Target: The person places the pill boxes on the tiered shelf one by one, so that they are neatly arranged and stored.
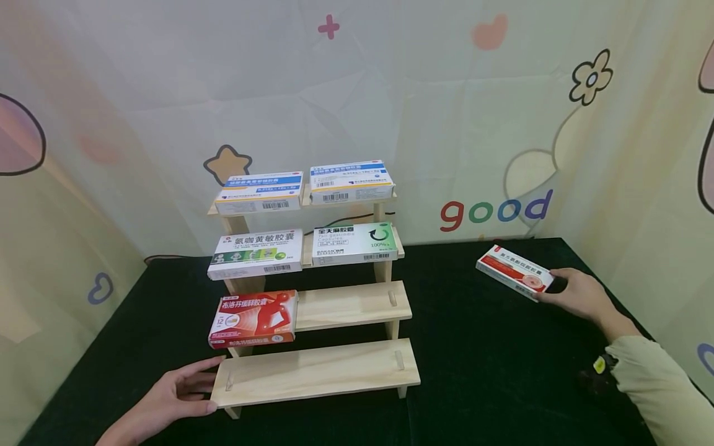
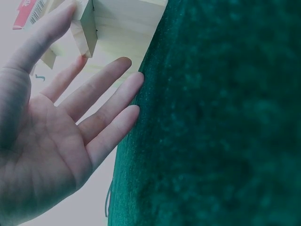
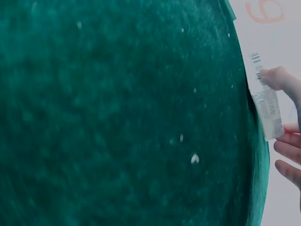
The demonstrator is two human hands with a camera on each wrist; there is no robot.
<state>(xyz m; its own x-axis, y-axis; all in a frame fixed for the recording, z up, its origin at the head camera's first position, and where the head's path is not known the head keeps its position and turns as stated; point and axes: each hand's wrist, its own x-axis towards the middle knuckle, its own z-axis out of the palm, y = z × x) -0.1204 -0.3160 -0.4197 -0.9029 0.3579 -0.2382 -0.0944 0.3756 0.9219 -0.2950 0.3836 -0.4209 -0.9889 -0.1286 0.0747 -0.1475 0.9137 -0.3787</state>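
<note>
My right hand point(image 1: 577, 297) pinches one end of a white and red medicine box point(image 1: 515, 270) at the right, its thumb on the long side. The right wrist view shows the barcode side of this medicine box point(image 3: 264, 101) under the thumb. At the lower left, my left hand point(image 1: 167, 396) touches the left end of a stepped wooden display rack point(image 1: 318, 373), on its lowest board. Thumb tip and index fingertip sit at opposite corners of that board end. In the left wrist view the left hand's fingers point(image 2: 101, 87) are spread and nearly straight beside the wood.
Two blue and white boxes point(image 1: 351, 181) lie on the top tier. Below them are a green-banded box point(image 1: 256, 253) and a white-green box point(image 1: 355, 243). A red box point(image 1: 253, 317) lies left on the third tier. Dark green cloth point(image 1: 474, 371) covers the table before a printed curtain point(image 1: 357, 93).
</note>
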